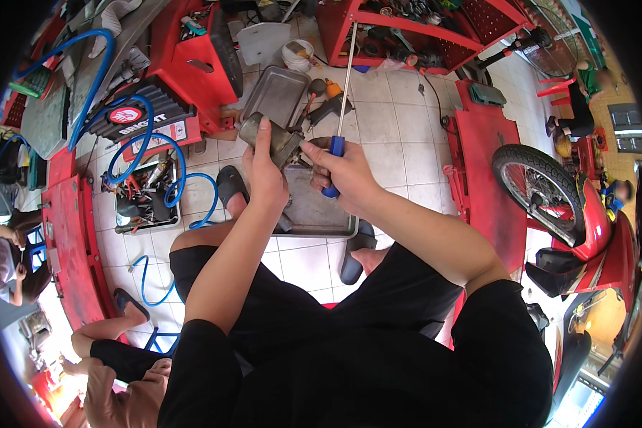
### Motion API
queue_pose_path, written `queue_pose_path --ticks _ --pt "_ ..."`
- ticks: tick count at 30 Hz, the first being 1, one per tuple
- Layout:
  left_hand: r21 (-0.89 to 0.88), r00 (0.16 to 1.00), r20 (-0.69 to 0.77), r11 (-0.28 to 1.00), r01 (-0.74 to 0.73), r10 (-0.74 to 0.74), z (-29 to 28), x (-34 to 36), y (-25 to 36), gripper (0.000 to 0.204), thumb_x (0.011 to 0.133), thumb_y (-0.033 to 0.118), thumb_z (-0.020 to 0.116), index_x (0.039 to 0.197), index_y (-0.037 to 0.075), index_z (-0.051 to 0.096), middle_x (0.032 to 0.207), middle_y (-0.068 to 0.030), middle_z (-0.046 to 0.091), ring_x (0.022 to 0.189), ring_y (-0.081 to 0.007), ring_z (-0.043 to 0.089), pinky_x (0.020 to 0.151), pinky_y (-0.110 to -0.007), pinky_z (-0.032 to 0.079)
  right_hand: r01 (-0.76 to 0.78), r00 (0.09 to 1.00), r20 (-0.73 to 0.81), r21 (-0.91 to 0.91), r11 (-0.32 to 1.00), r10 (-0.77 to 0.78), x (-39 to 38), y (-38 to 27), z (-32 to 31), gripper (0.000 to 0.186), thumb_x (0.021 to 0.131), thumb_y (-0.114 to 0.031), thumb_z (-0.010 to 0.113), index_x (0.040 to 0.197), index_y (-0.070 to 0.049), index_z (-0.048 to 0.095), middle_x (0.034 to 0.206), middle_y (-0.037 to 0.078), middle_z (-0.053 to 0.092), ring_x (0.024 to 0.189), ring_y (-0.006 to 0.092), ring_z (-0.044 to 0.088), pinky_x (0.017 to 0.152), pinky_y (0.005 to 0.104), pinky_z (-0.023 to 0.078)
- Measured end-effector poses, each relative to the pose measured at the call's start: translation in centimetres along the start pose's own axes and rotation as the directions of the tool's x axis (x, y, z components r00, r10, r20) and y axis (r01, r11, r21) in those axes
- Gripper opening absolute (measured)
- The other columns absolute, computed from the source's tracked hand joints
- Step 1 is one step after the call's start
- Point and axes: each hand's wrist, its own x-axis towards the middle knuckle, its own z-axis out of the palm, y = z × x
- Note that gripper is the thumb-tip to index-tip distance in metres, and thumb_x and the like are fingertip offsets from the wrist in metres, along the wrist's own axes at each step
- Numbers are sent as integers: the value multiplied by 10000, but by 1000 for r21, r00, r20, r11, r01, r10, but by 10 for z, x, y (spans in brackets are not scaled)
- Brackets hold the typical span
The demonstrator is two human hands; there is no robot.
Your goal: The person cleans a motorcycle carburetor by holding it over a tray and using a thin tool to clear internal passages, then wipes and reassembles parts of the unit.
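My left hand (265, 167) grips a grimy metal cylindrical part (255, 130) in front of me, thumb along its side. My right hand (346, 175) is closed round the blue handle of a screwdriver (337, 146), whose long thin shaft points up and away from me, and its thumb reaches to the end of the metal part. A worn metal tray (324, 222) lies on the tiles below my hands. Behind it are a second metal tray (274, 85) and a dark tool (330, 114) with other small items.
A box of tools (139, 207) and a coiled blue hose (182, 178) lie left. Red platforms (75, 264) (488, 185) flank me; a red motorcycle (592, 235) stands right. A red rack (417, 21) is ahead. Other people (114, 399) (7, 257) (581, 107) are nearby.
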Motion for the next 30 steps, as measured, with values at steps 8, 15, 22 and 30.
queue_pose_path --ticks 8,15,22,30 --pt "-9 1000 -10 1000 11 -12 2 -1 1 461 906 363 686 1164 5 552 1050 -80 636 898 -154 639 772 -283 517 -56 998 -2 109 992 56 0 0 -2 286 915 -261 705 827 -41 546 631 -6 464 495 102 436 444 281 377" --pt "1 1000 -26 1000 6 -6 3 0 1 380 950 368 605 1152 47 579 1050 -74 664 921 -192 651 820 -349 504 -54 999 11 112 992 53 -1 -2 -1 272 902 -227 721 829 -31 547 641 -8 457 518 106 433 446 279 369" --pt "3 1000 -19 1000 22 -22 1 2 2 379 952 372 601 1161 56 582 1046 -59 665 913 -178 651 806 -338 499 -9 999 50 20 1000 8 -1 0 1 289 929 -278 683 835 -86 488 629 -3 436 496 112 404 473 299 361" --pt "-30 999 -10 999 33 -33 6 -4 5 474 918 365 671 1191 -1 547 1059 -84 648 907 -171 645 796 -306 518 -91 996 25 154 984 88 2 0 -2 242 927 -257 685 890 -69 537 636 -9 429 503 114 404 476 294 369"
